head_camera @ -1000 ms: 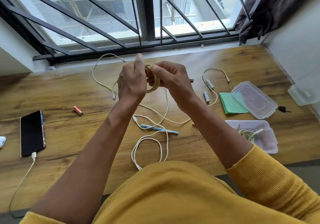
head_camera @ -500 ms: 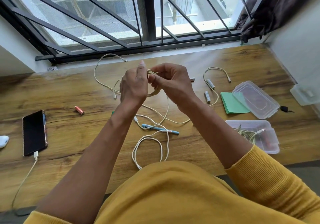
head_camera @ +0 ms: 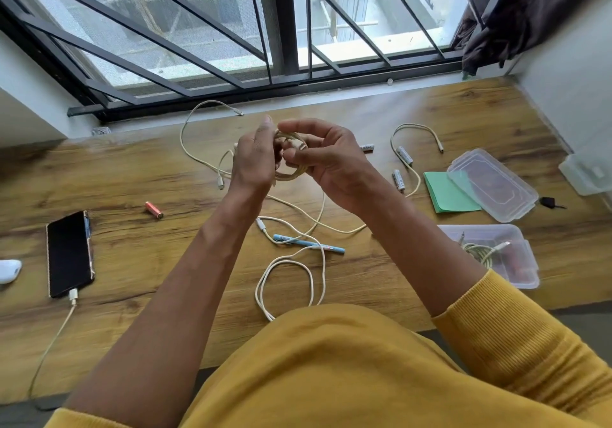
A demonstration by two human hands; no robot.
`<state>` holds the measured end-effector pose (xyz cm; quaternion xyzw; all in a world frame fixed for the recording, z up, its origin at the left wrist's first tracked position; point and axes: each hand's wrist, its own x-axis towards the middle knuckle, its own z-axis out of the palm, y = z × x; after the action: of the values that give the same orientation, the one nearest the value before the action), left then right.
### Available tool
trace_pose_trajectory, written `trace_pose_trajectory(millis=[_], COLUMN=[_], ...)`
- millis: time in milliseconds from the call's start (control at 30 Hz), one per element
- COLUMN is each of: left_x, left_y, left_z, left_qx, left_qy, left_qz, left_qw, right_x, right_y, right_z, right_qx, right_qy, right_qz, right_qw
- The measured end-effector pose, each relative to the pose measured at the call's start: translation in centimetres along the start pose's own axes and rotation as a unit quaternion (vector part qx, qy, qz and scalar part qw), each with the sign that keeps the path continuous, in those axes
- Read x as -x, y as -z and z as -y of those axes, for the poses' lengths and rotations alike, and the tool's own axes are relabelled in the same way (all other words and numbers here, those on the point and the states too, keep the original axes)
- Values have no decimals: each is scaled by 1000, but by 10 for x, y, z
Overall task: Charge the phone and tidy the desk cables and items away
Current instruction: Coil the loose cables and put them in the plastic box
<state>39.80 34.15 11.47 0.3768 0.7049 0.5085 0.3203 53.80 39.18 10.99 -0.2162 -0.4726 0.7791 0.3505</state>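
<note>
Above the desk (head_camera: 132, 179), hands: your left hand (head_camera: 253, 159) and right hand (head_camera: 331, 165) are raised together over the middle, forearms bare, yellow sleeves pushed up.
Left hand: back toward you, thumb up, fingers curled round the near side of a cream cable coil (head_camera: 291, 170).
Right hand: palm toward you, thumb and fingertips pinching the coil's top, the loop hanging beneath.
Writing: the batteries (head_camera: 399, 180) right of your grip carry print too small to read; the pen (head_camera: 308, 243) has a mark you cannot read.
Loose cable: below your grip a white cable (head_camera: 288, 278) loops on the desk toward your lap, crossing the pen.
Far cable: another cream cable (head_camera: 198, 136) arcs left of and beyond your left hand, toward the window.
Phone (head_camera: 69, 253): well left of and below your grip, face up, screen dark, a charging cable (head_camera: 53, 338) plugged into its near end.
Box (head_camera: 526, 262): clear, well right of and below your right hand, a coiled cable inside.
Lid (head_camera: 491, 184): right of your grip, overlapping a green pad (head_camera: 443, 192).
Red battery (head_camera: 154, 210): left of and below your left hand.
</note>
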Motion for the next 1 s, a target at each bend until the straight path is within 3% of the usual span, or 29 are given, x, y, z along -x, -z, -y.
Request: trace_pose_trajectory(millis=[167,300,467,833,1000], left_x=[2,6,13,-5,-6], left_y=[-2,-3,-2,2,2], left_z=[-3,-10,-11,-2,-4], left_qx=[53,81,70,98,95], left_qy=[30,36,-2,53,44], left_qz=[-21,-47,-53,-131,-128], left_qw=[998,995,996,985,986], right_x=[-5,-5,-5,-2,-2], right_y=[-9,-12,-14,-20,-20], right_z=[-4,-5,-3,2,4], right_qx=[86,66,47,162,98], right_qy=[51,45,41,95,102], right_qz=[-78,-112,-121,-80,-82], right_qw=[992,990,991,979,987])
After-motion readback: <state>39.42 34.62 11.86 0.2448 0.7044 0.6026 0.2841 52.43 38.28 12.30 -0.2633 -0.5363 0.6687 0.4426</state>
